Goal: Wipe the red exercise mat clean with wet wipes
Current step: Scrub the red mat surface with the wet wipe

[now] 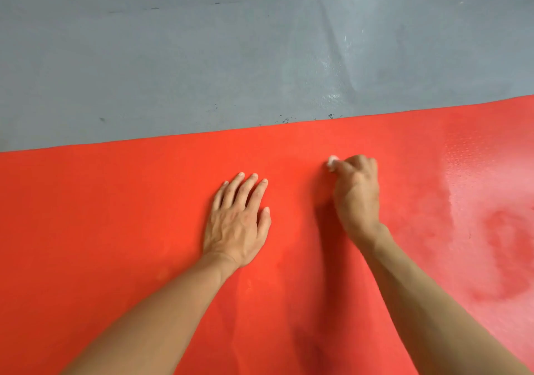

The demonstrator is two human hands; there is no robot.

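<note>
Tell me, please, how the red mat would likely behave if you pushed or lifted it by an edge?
The mat looks thin and lies flat on the floor, so it would probably flop if lifted. The left hand rests flat on it, perhaps against sliding. Its glossy right part may be slippery.

Quick count of what's in the shot: one red exercise mat (144,230), taking up the whole lower half. One wet wipe (332,163), just a small white wad, only a corner of it showing. Two hands: one left hand (238,221), one right hand (357,192). Two bare forearms (161,317) coming in from the bottom. And one grey floor (202,57) behind.
</note>
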